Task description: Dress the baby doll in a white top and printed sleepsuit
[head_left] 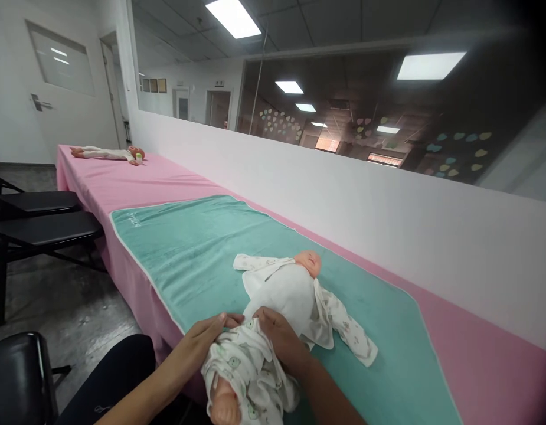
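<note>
A baby doll [308, 262] lies on its back on a teal blanket [188, 242], head away from me. It wears a white top with a small print, whose sleeves [347, 330] spread to both sides, and a plain white layer [290, 295] covers its belly. Printed baby trousers [237, 360] are bunched around its legs, and one bare foot [226, 407] sticks out near me. My left hand [211, 333] and my right hand [279, 339] are closed on the two sides of the trousers' waistband; the fingertips are partly hidden in the cloth.
A pink-covered table [166, 177] runs along a white wall under a long window [326, 106]. Another doll [107, 153] lies at its far end beside a small bottle [139, 158]. Black chairs [42, 227] stand to the left, one [20, 378] close to my leg.
</note>
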`<state>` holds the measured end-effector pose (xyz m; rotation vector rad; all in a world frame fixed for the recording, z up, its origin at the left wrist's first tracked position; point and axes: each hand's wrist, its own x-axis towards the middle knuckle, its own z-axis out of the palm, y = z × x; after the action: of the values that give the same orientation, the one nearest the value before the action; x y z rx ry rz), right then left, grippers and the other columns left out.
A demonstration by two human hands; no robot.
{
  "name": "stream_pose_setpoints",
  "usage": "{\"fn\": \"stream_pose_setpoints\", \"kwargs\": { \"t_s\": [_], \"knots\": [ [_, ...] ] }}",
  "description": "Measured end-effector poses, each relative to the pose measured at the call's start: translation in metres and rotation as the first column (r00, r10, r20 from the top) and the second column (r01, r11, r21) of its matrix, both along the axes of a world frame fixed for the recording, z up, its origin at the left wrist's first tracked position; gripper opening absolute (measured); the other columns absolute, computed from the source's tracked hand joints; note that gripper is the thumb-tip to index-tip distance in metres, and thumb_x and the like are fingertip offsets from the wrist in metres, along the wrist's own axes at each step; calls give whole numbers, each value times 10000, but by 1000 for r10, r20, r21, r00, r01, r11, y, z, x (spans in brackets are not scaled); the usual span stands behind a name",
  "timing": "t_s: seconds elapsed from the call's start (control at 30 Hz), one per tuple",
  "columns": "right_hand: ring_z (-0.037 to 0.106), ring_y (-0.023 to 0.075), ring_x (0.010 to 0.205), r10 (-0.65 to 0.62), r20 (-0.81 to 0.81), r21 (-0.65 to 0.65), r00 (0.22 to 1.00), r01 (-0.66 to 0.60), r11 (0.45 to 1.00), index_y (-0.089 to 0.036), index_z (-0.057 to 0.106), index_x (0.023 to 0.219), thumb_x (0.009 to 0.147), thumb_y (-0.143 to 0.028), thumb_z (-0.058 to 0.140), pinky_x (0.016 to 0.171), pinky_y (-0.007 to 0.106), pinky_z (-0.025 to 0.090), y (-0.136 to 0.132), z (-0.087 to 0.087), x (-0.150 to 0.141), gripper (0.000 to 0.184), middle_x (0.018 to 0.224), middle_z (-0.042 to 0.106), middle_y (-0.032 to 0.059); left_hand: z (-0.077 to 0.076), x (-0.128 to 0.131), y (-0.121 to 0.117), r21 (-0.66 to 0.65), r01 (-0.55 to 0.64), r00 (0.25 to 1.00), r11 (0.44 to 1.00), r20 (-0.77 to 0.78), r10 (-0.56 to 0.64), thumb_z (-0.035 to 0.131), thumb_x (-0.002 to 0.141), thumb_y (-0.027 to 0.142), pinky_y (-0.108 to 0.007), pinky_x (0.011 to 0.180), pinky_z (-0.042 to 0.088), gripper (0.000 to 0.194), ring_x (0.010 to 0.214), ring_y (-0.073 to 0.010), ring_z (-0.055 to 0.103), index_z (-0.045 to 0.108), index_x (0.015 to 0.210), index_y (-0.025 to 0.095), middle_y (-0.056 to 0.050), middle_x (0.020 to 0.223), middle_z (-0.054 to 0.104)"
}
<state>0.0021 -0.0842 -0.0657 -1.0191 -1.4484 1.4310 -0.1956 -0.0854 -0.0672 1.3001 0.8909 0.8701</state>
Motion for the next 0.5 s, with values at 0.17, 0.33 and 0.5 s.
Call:
{"fn": "stream_pose_setpoints", "kwargs": {
  "t_s": [0.17, 0.33, 0.5],
  "knots": [
    [426, 95, 622, -40, -142, -159, 989, 17, 987, -134, 565, 689, 777, -464, 536, 583, 218, 355, 3, 10, 4, 343, 659, 503, -6, 16, 6, 10, 200, 331, 922, 922, -275, -271, 587, 750, 396, -380, 1069, 253, 325, 1275, -263, 320, 651, 1023, 233, -32, 1397, 346],
    [537, 117, 763, 259, -84, -41, 962, -263, 964, -170, 611, 904, 568, -218, 731, 687, 220, 399, 0, 24, 8, 360, 850, 603, 0, 32, 12, 20, 315, 513, 806, 798, -498, -321, 619, 672, 252, -354, 1051, 272, 195, 1242, -260, 368, 681, 857, 248, 13, 1273, 497],
    [561, 144, 801, -135, 348, 329, 928, 14, 944, -227, 619, 930, 663, -105, 490, 698, 223, 419, 13, 3, -3, 320, 893, 620, 1, -2, 17, 57, 440, 283, 838, 852, -546, 4, 412, 711, 133, -211, 624, 441, 151, 673, -147, 583, 546, 709, 203, 10, 710, 630]
  ]
}}
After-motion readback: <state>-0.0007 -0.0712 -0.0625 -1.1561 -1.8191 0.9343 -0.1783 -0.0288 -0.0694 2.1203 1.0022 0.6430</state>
